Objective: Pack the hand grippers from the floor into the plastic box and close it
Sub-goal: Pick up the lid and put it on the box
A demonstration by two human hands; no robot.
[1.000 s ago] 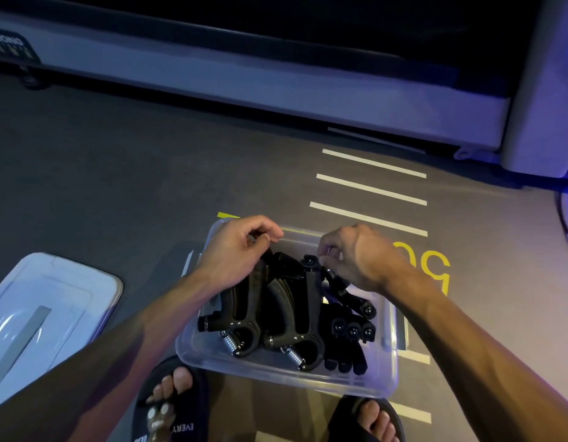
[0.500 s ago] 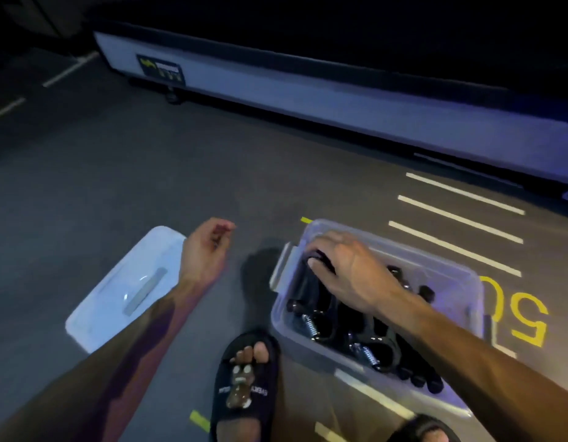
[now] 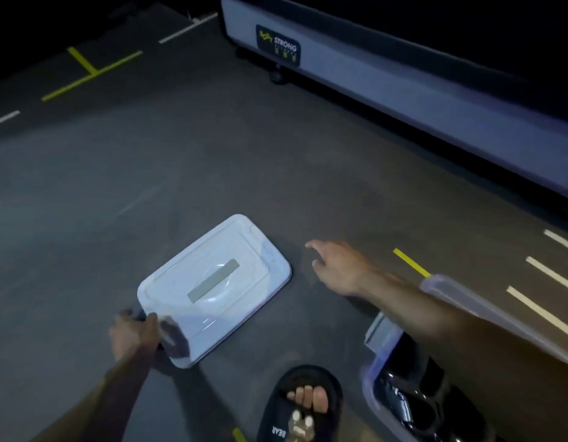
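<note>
The clear plastic lid [image 3: 212, 288] lies flat on the dark floor in the middle of the view. My left hand [image 3: 134, 334] grips its near left corner, thumb on top. My right hand [image 3: 336, 266] hovers with fingers spread just right of the lid, touching nothing. The clear plastic box [image 3: 442, 291] stands at the lower right, partly behind my right forearm. Black hand grippers [image 3: 407, 406] with metal springs lie inside it.
My left foot in a black slide sandal [image 3: 303, 406] stands between lid and box. A long grey machine base [image 3: 403, 87] runs along the back right. White and yellow lines [image 3: 410, 263] mark the floor.
My head has turned left, so the lid is now central. My left hand left the box and took the lid's corner. My right hand came out of the box toward the lid.
</note>
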